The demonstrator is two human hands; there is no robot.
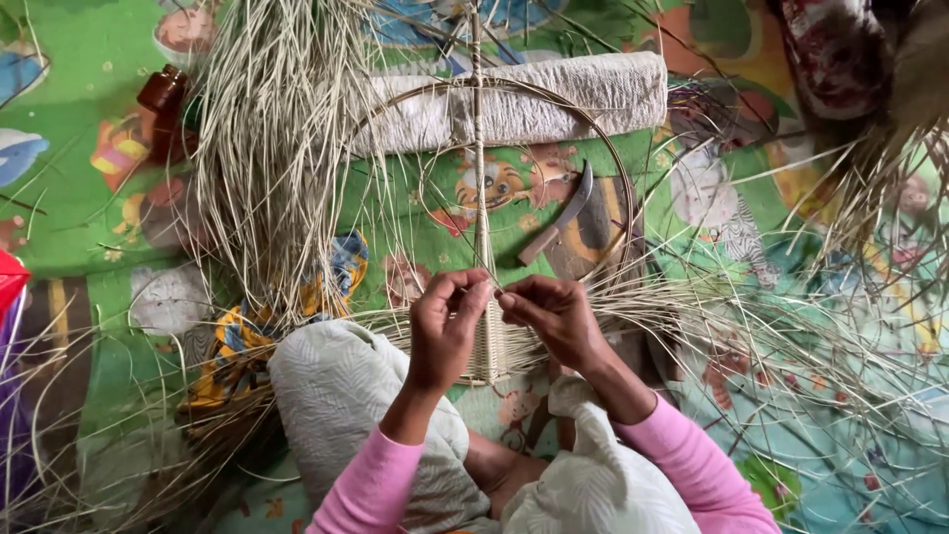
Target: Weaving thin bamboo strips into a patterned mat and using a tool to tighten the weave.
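My left hand (445, 326) and my right hand (552, 316) meet over a narrow woven strip (486, 341) of pale cane. Both pinch thin cane strands at the top of the woven part. The strip runs up along a straight rib (477, 148) that crosses a large round cane hoop (621, 163). Loose pale strands fan out sideways from the weave across my lap. Pink sleeves cover both forearms.
A thick bundle of loose cane strands (272, 138) lies at the left. A curved knife with a wooden handle (559, 222) rests inside the hoop. A rolled white cloth (554, 99) lies behind it. A brown bottle (163, 91) stands far left on the colourful mat (89, 198).
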